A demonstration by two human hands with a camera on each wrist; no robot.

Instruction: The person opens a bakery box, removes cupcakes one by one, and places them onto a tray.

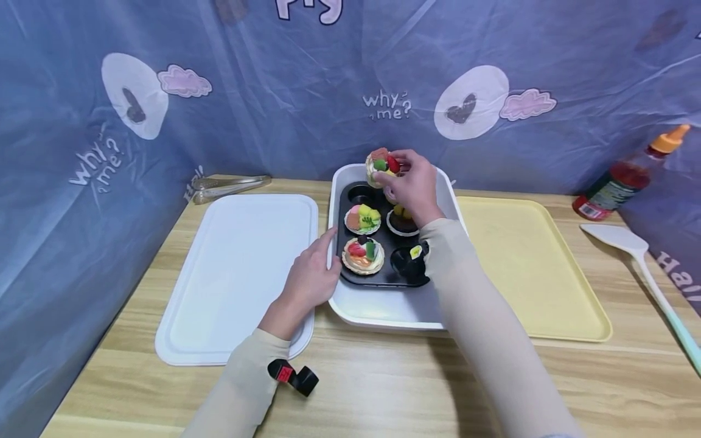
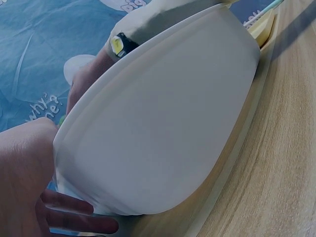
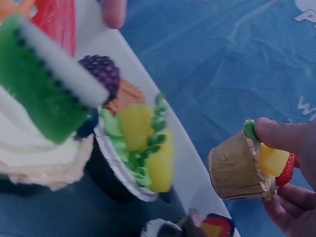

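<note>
My right hand (image 1: 418, 187) pinches a fruit cupcake (image 3: 236, 168) in a brown paper cup, tilted on its side above the far end of a black muffin tin (image 1: 383, 281). Strawberry and yellow fruit top it. The tin lies inside a deep white bin (image 1: 383, 307). In its left column sit a kiwi-topped tart (image 1: 362, 219) and a larger cream tart (image 1: 364, 257). A dark cupcake (image 1: 402, 222) is partly hidden under my right hand. My left hand (image 1: 312, 271) rests on the bin's left rim, its lower fingers straight along the outer wall in the left wrist view.
A white tray (image 1: 241, 274) lies left of the bin, a yellow tray (image 1: 526, 267) right of it. Metal tongs (image 1: 230, 185) lie at the back left. A sauce bottle (image 1: 624, 179) and a white spoon (image 1: 630, 240) are at the right. Blue printed cloth (image 1: 306, 109) hangs behind.
</note>
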